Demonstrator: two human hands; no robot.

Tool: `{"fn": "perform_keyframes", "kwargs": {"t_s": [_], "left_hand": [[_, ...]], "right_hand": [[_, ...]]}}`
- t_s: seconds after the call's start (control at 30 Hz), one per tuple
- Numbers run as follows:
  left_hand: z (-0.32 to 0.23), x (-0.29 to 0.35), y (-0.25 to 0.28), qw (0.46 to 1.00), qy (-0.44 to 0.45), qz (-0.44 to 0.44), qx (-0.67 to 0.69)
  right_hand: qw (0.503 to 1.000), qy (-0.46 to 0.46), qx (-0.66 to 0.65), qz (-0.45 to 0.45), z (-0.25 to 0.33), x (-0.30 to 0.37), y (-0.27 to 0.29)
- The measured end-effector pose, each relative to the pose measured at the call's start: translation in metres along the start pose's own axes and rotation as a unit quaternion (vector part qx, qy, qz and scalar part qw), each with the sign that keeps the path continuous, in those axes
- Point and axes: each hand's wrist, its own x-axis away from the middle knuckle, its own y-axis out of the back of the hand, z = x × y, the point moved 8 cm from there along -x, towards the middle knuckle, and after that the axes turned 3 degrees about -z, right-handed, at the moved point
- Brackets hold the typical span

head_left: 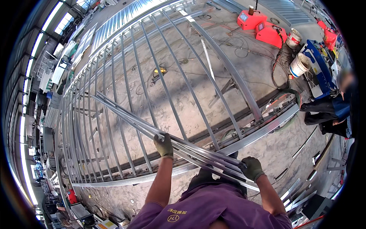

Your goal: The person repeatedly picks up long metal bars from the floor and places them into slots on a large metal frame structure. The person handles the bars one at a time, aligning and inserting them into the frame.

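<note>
A metal fabrication workshop: a large barred metal frame lies above a concrete floor, with red machines, trailing cables, a yellow power tool and dirty buckets about; bright strips at the left, warped near the rim, look like windows

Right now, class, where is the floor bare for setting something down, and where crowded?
Mostly bare floor shows between the frame's near rail and the right hand, and left of the left forearm. Crowding is around the buckets and red machines.

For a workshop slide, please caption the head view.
Gloved left hand and right hand hold metal bars over a large metal frame.
</note>
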Motion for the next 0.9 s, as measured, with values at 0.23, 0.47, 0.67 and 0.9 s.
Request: {"fn": "perform_keyframes", "kwargs": {"t_s": [0.23,0.47,0.67,0.9], "left_hand": [[-0.048,0.080,-0.027,0.719,0.501,0.167,0.452],[-0.041,0.096,-0.040,0.739,0.418,0.197,0.490],[-0.135,0.110,-0.077,0.745,0.381,0.309,0.452],[-0.177,0.043,-0.084,0.959,-0.170,0.209,0.090]], "right_hand": [[0.998,-0.026,-0.048,0.036,0.034,0.028,0.049],[0.989,-0.094,0.004,0.118,-0.001,0.056,0.025],[0.989,-0.133,0.010,0.059,-0.052,0.070,0.005],[0.965,-0.199,-0.148,-0.084,-0.025,0.011,0.028]]}}
